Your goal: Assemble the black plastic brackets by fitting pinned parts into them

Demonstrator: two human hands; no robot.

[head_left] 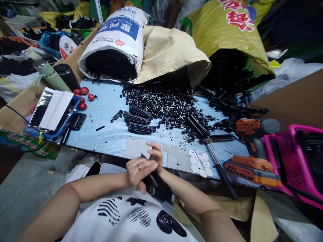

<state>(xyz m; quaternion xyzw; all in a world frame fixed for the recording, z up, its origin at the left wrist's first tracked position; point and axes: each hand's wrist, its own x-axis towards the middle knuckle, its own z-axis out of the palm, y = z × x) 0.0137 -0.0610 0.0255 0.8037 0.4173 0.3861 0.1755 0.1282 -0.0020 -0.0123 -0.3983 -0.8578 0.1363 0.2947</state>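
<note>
While both hands meet just in front of the worktop (108, 101), a slim, dark, seemingly plastic piece (153, 180) shows between them, low over the lap. The left hand (140, 170), with one gold ring, lies across the right hand (155, 156), whose fingers curl upward. Blur and overlap hide each grip; I cannot tell which is clenched on the piece. To handle it well, I'd brace it against one palm, press evenly with the other fingers, and keep the push straight so that nothing slips or bends.

Counting: three sacks, one white woven (117, 38), one beige (171, 50), one glossy yellow (227, 33); three stacks of long black plastic parts (137, 119); one orange-and-black cordless drill (248, 127); one bright pink plastic basket (294, 158); at least five small round red fruits (84, 90). The heap of tiny black parts and silvery pins (161, 104) defies counting.
</note>
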